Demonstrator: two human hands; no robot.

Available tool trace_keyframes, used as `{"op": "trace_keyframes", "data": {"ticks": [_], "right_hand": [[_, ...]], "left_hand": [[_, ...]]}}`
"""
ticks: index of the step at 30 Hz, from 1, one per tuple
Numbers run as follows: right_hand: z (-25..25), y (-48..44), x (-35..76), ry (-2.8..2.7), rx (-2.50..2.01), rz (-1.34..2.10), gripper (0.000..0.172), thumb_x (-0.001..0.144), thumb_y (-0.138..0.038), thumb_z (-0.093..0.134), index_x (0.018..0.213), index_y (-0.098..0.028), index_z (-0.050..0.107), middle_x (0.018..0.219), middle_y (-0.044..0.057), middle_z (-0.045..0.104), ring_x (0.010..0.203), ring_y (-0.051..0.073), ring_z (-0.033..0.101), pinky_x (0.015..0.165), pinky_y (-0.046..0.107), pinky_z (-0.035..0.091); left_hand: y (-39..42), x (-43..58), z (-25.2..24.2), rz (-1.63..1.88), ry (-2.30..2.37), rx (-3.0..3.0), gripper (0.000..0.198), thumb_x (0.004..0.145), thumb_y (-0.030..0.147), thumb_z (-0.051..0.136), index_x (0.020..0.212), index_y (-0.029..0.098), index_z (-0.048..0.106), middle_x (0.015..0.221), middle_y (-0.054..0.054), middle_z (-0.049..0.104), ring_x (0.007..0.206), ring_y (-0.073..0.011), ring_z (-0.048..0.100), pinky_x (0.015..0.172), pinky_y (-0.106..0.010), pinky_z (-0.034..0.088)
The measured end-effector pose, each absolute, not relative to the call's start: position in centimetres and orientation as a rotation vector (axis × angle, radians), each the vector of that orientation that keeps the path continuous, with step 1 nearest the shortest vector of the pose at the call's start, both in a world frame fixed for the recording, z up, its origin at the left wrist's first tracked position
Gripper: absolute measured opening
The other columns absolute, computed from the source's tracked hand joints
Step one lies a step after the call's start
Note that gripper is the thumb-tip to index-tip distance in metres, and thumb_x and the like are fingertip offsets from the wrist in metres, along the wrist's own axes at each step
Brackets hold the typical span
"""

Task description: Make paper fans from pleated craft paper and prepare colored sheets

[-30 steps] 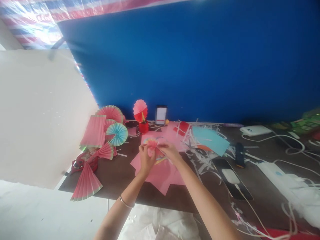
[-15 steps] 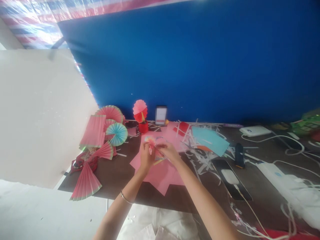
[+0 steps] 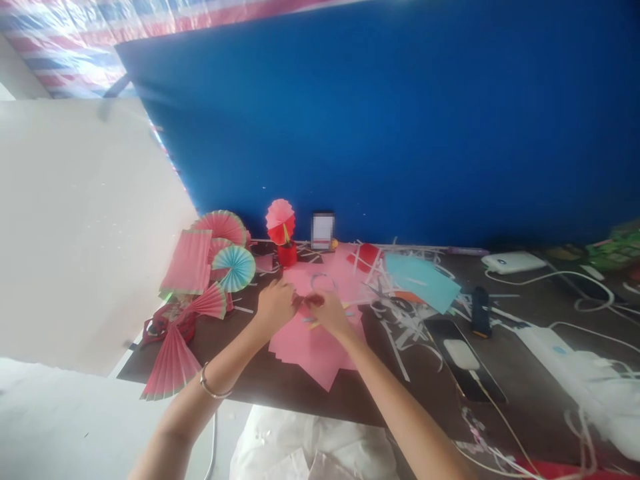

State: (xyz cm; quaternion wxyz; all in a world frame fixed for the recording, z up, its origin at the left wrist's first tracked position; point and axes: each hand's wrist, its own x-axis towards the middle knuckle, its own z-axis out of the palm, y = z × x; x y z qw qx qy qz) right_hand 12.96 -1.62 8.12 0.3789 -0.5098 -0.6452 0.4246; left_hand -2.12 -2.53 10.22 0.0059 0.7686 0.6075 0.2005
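My left hand [image 3: 277,308] and my right hand [image 3: 331,312] meet over a stack of pink paper sheets [image 3: 323,367], fingers closed. A small dark red piece [image 3: 307,301] spans the gap between their fingertips, both hands gripping it; blur hides its exact kind. Beside and below my right hand show small yellow and bluish bits [image 3: 314,325], partly covered by the fingers. Just beyond the hands, a thin pale loop [image 3: 323,277] lies on the pink paper.
Pleated pink fans [image 3: 173,367] and a blue paper rosette [image 3: 234,268] lie left. Behind stand a paper flower in a red pot [image 3: 287,255] and a small screen [image 3: 323,231]. Rightward are paper strips [image 3: 400,320], scissors [image 3: 383,291], blue paper [image 3: 423,280], a phone [image 3: 483,383] and cables.
My left hand has moved left and turned, its forearm swinging outward; my right hand has shifted slightly left and nearer. The multicoloured pleated paper between them no longer shows spread out; a dark red piece shows instead.
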Motion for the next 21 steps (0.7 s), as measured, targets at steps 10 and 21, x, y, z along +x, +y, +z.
{"op": "trace_keyframes", "data": {"ticks": [10, 21], "right_hand": [[5.2, -4.8, 11.6, -1.974, -1.388, 0.538, 0.022, 0.082, -0.016, 0.040, 0.083, -0.017, 0.062, 0.084, 0.007, 0.064, 0.080, 0.018, 0.057, 0.073, 0.029, 0.042], [0.9, -5.4, 11.4, -2.038, -1.571, 0.577, 0.027, 0.087, -0.015, 0.034, 0.090, -0.017, 0.061, 0.093, 0.007, 0.064, 0.086, 0.017, 0.058, 0.075, 0.027, 0.041]], "left_hand": [[-5.3, -3.1, 3.1, 1.411, 1.512, 2.173, 0.014, 0.082, 0.020, 0.050, 0.087, 0.021, 0.063, 0.096, -0.007, 0.059, 0.092, -0.0169, 0.057, 0.078, -0.029, 0.047], [-5.5, -2.8, 0.5, 0.762, 1.812, 2.325, 0.018, 0.073, 0.013, 0.055, 0.085, 0.022, 0.064, 0.098, -0.006, 0.060, 0.087, -0.0212, 0.051, 0.072, -0.033, 0.043]]}}
